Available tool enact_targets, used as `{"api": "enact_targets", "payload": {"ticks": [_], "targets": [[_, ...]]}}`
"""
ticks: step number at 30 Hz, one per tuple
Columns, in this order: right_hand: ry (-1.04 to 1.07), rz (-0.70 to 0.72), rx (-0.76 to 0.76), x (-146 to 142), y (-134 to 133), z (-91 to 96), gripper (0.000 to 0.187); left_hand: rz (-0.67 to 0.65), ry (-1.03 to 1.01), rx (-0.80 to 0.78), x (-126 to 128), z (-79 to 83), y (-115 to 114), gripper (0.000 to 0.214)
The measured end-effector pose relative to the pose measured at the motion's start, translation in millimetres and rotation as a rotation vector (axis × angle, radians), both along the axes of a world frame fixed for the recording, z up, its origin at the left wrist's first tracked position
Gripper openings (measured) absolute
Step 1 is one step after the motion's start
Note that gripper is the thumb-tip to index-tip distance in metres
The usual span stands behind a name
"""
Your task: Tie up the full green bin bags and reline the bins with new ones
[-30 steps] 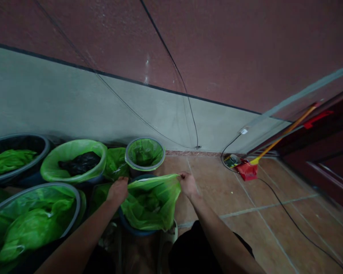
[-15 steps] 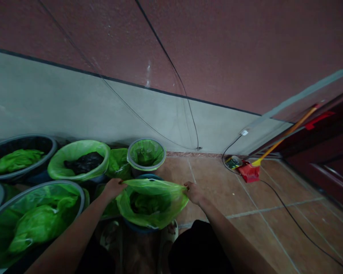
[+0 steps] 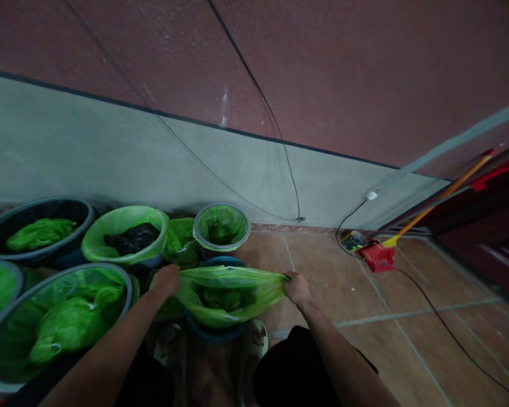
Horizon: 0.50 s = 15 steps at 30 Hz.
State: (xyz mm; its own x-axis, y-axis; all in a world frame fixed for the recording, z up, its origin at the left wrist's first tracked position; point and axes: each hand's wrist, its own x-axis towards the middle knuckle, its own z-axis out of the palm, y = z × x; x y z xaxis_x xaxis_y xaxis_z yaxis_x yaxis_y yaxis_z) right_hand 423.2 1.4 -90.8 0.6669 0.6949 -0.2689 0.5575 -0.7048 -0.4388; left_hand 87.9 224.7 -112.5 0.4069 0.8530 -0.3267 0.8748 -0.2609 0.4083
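Note:
A translucent green garbage bag (image 3: 231,277) is stretched sideways over a blue bucket (image 3: 216,334) between my feet. Its left end is pinched in my left hand (image 3: 168,281), its right end in my right hand (image 3: 297,287). The bag's mouth stands narrowly open, with crumpled, darker green material inside. Both hands are closed, and the bag's body hangs down into the bucket, whose blue rim shows at front and back. Close behind it stands a small grey-rimmed bin (image 3: 221,227) with a green liner.
At left stand several lined bins, among them a large grey-rimmed bin (image 3: 59,328) and a bin holding a black bag (image 3: 133,240). By the wall at right are a red dustpan (image 3: 379,255), a can (image 3: 353,240) and a black cable (image 3: 432,322) across the tiled floor (image 3: 322,271).
My hands have moved apart, pulling the bag's mouth wider sideways and narrower front to back. The whole view has shifted slightly, so the bins appear farther right.

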Motion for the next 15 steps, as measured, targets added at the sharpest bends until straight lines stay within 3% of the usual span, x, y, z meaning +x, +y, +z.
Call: {"api": "enact_targets", "payload": {"ticks": [5, 11, 15], "targets": [[-0.001, -0.135, -0.059, 18, -10, 2.8, 0.037, -0.005, 0.14, 0.082, -5, 13.1, 3, 0.031], [-0.006, -0.072, -0.243, 14, -14, -13.3, 0.021, -0.023, 0.224, 0.056, -2, 12.0, -2, 0.032], [-0.148, 0.012, -0.287, -10, -3, -3.5, 0.036, -0.046, 0.25, 0.046, -2, 7.9, -4, 0.033]]}}
